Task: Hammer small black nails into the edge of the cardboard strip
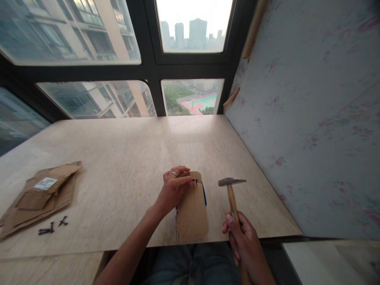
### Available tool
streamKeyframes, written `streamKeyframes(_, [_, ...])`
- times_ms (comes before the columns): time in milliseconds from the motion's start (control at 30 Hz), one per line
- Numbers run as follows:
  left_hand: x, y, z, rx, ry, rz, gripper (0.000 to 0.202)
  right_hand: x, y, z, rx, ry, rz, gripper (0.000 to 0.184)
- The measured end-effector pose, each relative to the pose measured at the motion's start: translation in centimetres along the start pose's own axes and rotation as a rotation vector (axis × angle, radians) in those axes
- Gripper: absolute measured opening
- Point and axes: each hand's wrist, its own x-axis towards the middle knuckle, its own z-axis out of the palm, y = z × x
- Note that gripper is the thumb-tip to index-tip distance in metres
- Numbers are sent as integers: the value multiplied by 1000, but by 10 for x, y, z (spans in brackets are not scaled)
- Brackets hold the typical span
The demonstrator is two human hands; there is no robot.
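My left hand (pixel 177 183), with a ring on one finger, is closed at the far end of a brown cardboard piece (pixel 192 215). Its fingertips pinch what looks like a small dark nail (pixel 196 181) standing at the cardboard's surface; the fingers partly cover it. Something blue (pixel 204 194) shows along the cardboard's right edge, and what lies beneath is hidden. To the right, my right hand (pixel 242 235) is wrapped round the wooden handle of a hammer (pixel 232 198). The metal head is raised beside the cardboard, apart from it.
Several dark screws or nails (pixel 46 229) lie at the left of the pale marble-patterned counter (pixel 118 158). Behind them are flattened cardboard packages (pixel 44 190) with a white label. Dark-framed windows (pixel 151 71) stand at the back, and a flower-papered wall (pixel 297 138) borders the right side.
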Motion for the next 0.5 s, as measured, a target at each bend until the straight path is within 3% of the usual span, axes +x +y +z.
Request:
streamKeyframes(267, [1, 4, -2, 37, -23, 9, 14, -28, -96, -9, -121, -96, -93, 50])
streamKeyframes(433, [0, 5, -1, -10, -29, -21, 14, -34, -115, -3, -363, -185, -285, 45])
streamKeyframes(500, [2, 6, -2, -46, -48, -22, 15, -28, -116, 1, -504, -263, -302, 41])
